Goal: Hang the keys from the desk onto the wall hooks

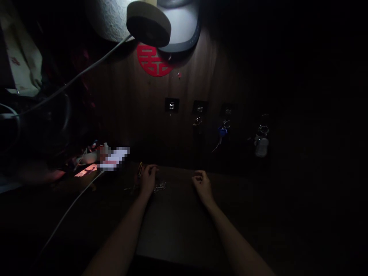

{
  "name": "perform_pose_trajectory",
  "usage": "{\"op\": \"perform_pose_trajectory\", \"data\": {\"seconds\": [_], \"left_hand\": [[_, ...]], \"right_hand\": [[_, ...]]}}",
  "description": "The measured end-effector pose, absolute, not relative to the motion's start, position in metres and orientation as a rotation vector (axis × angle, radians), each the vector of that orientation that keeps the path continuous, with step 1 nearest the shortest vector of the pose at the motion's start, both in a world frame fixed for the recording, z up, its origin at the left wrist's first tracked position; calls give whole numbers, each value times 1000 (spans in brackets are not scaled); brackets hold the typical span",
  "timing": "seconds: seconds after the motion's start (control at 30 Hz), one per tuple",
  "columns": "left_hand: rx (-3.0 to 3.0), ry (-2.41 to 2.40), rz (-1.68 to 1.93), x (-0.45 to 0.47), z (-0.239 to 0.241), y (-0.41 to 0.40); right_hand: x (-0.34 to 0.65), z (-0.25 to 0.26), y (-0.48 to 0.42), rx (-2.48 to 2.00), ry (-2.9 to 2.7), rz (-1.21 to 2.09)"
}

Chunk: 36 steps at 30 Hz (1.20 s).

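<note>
A dark desk [230,199] carries a white cable [69,209] and what look like small metal keys [160,186].

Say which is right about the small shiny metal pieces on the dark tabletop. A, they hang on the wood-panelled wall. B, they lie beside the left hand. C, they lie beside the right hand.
B. The small shiny metal pieces lie on the dark tabletop right beside the left hand, while the right hand rests apart from them.
</note>
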<state>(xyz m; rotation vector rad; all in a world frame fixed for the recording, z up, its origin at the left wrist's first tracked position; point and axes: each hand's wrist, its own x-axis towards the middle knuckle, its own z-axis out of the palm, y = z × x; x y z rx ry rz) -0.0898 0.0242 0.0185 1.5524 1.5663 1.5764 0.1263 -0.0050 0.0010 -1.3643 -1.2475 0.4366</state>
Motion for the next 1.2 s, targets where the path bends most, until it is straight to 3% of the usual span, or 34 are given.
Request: {"op": "perform_pose_trajectory", "data": {"seconds": [0.6, 1.2], "left_hand": [[1924, 2055, 1017, -91, 17, 17], [2421, 1361, 799, -83, 14, 4]], "right_hand": [[118, -2, -19, -1372, -1727, 278], [113, 3, -26, -1388, -1835, 279]]}}
